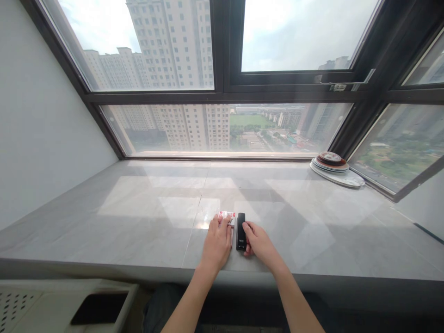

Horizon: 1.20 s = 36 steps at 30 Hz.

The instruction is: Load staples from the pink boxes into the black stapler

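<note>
My left hand [218,240] rests on the grey stone sill with its fingers curled down over a small red and white box [227,214]. Most of the box is hidden beneath the fingers, and a thin pale edge shows by the fingertips. Just to the right, a black oblong stapler [241,231] lies lengthwise, pointing toward the window. My right hand [255,239] grips its right side, thumb on top and fingers curled at the lower side. Only a narrow gap separates the stapler from my left hand.
A stack of plates [333,167] sits in the sill's far right corner, by the dark window frame [222,98]. The sill's front edge [166,267] runs just before my wrists. Below at left stands a pale perforated unit [45,305] with a dark recess.
</note>
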Each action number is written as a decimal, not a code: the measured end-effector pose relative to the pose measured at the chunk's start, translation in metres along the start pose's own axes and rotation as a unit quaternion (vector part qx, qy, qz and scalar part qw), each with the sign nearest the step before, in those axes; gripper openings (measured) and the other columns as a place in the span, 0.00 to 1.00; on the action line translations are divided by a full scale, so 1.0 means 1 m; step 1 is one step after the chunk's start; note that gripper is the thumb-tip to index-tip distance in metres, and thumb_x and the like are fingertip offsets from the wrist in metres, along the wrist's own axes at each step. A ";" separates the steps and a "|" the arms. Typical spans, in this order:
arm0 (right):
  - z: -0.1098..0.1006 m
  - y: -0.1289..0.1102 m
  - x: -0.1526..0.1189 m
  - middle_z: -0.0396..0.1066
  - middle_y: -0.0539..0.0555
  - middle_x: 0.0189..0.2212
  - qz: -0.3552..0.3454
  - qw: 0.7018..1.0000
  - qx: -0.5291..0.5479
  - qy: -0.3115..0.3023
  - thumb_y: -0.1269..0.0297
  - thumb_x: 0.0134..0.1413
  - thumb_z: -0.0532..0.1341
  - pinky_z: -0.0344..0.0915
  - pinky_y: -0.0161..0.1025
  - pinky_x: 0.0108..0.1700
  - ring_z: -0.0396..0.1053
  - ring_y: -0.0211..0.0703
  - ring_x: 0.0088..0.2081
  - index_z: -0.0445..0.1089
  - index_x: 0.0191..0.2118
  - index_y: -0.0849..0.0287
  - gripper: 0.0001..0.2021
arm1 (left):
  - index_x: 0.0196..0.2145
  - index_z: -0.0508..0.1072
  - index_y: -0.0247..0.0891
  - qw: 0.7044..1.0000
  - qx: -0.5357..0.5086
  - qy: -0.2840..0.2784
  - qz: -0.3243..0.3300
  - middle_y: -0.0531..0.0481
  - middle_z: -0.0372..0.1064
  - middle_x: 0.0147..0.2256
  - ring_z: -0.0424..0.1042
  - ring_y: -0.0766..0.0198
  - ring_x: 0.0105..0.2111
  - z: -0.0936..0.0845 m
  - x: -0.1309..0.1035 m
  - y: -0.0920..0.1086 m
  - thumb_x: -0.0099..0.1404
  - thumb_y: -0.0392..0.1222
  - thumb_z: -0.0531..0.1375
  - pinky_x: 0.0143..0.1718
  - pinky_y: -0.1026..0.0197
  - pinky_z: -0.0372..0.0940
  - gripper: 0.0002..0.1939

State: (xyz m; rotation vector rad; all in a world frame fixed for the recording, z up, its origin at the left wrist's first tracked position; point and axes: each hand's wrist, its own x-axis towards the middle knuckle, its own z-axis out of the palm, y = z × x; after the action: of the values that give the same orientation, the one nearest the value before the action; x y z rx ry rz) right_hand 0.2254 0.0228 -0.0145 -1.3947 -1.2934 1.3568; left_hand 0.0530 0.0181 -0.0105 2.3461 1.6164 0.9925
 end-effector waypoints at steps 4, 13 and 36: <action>0.049 -0.008 0.012 0.65 0.49 0.21 -0.032 0.998 -0.039 -0.023 0.36 0.64 0.49 0.65 0.41 0.21 0.67 0.44 0.18 0.67 0.49 0.55 0.27 | 0.63 0.61 0.45 0.999 -0.027 0.027 -0.026 0.40 0.59 0.58 0.55 0.51 0.65 -0.022 -0.008 -0.023 0.77 0.41 0.43 0.64 0.42 0.57 0.20; 0.148 -0.028 0.061 0.65 0.47 0.19 -0.031 0.993 -0.007 -0.110 0.41 0.65 0.52 0.68 0.42 0.25 0.67 0.44 0.19 0.66 0.47 0.52 0.20 | 0.59 0.65 0.42 0.997 -0.005 0.059 -0.047 0.40 0.63 0.52 0.64 0.50 0.58 -0.076 -0.004 -0.122 0.76 0.44 0.45 0.59 0.42 0.61 0.19; -0.045 0.022 -0.021 0.47 0.50 0.72 -0.164 0.841 -0.503 0.113 0.50 0.68 0.48 0.33 0.60 0.71 0.35 0.57 0.74 0.51 0.72 0.48 0.30 | 0.69 0.54 0.53 0.995 0.043 -0.076 0.053 0.49 0.50 0.70 0.45 0.49 0.71 0.009 -0.002 -0.008 0.74 0.53 0.52 0.69 0.38 0.43 0.29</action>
State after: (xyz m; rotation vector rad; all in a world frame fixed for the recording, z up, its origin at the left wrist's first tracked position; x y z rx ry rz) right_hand 0.2744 0.0038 -0.0262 -1.7784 -2.0790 0.1863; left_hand 0.0515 0.0221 -0.0218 2.5184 1.5208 0.7557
